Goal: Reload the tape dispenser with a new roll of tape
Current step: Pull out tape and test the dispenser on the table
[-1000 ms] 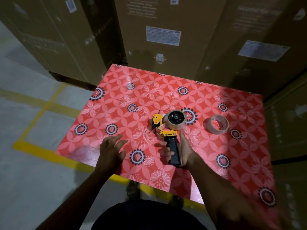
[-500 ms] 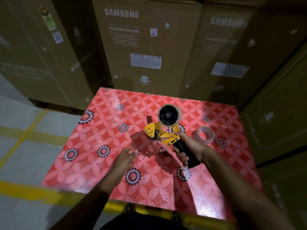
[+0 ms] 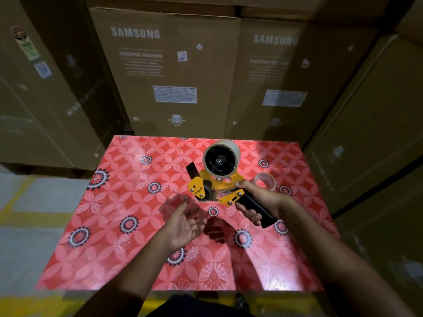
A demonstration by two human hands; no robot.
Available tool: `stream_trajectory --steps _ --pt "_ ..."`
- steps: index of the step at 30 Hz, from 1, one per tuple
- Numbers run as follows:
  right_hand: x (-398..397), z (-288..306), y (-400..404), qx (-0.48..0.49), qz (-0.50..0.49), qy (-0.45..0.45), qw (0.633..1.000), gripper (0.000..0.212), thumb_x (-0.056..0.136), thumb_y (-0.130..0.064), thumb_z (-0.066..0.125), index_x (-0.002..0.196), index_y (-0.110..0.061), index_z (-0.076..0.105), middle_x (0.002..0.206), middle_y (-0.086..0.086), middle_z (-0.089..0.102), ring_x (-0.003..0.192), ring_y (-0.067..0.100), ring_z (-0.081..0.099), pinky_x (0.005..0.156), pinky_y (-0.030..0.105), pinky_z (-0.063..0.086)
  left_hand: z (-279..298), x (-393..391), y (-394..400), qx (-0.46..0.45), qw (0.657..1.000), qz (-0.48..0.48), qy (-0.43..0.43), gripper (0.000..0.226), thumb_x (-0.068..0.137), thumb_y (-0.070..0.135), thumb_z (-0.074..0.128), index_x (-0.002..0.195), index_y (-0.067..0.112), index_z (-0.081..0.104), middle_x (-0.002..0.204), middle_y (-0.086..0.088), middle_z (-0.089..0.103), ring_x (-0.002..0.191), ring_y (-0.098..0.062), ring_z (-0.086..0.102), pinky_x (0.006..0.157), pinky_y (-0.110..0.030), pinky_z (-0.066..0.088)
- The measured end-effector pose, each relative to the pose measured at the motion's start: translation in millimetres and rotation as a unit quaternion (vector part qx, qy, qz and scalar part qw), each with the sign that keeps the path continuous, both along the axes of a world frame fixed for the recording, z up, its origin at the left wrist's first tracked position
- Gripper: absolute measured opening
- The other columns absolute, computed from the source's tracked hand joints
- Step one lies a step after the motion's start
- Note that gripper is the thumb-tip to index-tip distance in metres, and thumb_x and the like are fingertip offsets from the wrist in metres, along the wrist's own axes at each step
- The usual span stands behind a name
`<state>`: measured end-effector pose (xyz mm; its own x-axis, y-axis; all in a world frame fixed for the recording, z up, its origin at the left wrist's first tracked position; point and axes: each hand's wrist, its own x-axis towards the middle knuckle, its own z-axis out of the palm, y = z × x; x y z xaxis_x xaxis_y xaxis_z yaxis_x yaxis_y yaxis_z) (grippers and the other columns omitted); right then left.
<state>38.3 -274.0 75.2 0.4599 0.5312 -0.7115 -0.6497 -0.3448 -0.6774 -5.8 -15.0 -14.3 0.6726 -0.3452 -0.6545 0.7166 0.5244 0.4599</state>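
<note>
The right hand (image 3: 259, 200) covers most of the black handle of the tape dispenser (image 3: 216, 179), so only the handle's lower end shows past the fingers. The spare tape roll (image 3: 266, 179), near the table's right edge, is half hidden behind that hand and the dispenser's yellow frame; how much tape it carries cannot be told. The left hand (image 3: 186, 221) is smeared by motion, its fingertips unclear. Small print on the cartons (image 3: 174, 72) behind the table's far edge is too blurred to read, as are their white labels. The table (image 3: 109, 259) has its near edge partly hidden by both forearms.
</note>
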Motion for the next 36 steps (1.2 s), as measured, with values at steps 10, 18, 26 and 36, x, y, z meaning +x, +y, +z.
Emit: stream_trajectory --steps 10,18,26,36 --pt "-5.0 -7.6 -3.7 0.000 0.002 0.018 1.000 0.062 0.074 -0.077 0.052 0.067 -0.015 0.050 0.051 -0.001 0.039 0.038 0.013 0.032 0.049 0.027 0.027 2.2 -2.3 0.1 0.002 0.999 0.023 -0.023 0.025 0.076 -0.005 0.065 0.101 -0.006 0.063 0.076 -0.015 0.071 0.061 -0.017 0.071 0.057 -0.023 0.061" --pt "-8.4 -16.4 -15.9 0.010 -0.009 0.022 1.000 0.061 0.075 -0.074 0.054 0.069 -0.014 0.051 0.050 -0.001 0.042 0.037 0.013 0.037 0.046 0.026 0.031 2.2 -2.2 18.4 -0.058 0.991 0.098 -0.073 0.067 0.073 -0.025 0.048 0.131 0.007 0.057 0.120 -0.020 0.059 0.091 -0.024 0.070 0.078 -0.027 0.062" --pt "-7.0 -25.2 -16.1 0.023 -0.018 0.012 0.999 0.062 0.075 -0.073 0.056 0.069 -0.012 0.052 0.050 0.001 0.042 0.037 0.014 0.038 0.047 0.026 0.032 9.6 -4.8 20.0 -0.020 0.990 0.117 -0.077 0.023 0.091 -0.011 0.050 0.106 0.000 0.064 0.110 -0.022 0.066 0.097 -0.034 0.069 0.082 -0.038 0.063" --pt "-5.5 -40.6 4.2 0.017 0.012 0.028 0.999 0.066 0.060 -0.075 0.071 0.068 -0.012 0.052 0.048 0.002 0.041 0.036 0.015 0.036 0.045 0.028 0.028 5.5 -3.8 46.4 0.233 0.965 0.122 -0.013 0.038 0.085 -0.017 0.065 0.118 0.001 0.056 0.116 -0.030 0.062 0.094 -0.036 0.073 0.067 -0.033 0.065"
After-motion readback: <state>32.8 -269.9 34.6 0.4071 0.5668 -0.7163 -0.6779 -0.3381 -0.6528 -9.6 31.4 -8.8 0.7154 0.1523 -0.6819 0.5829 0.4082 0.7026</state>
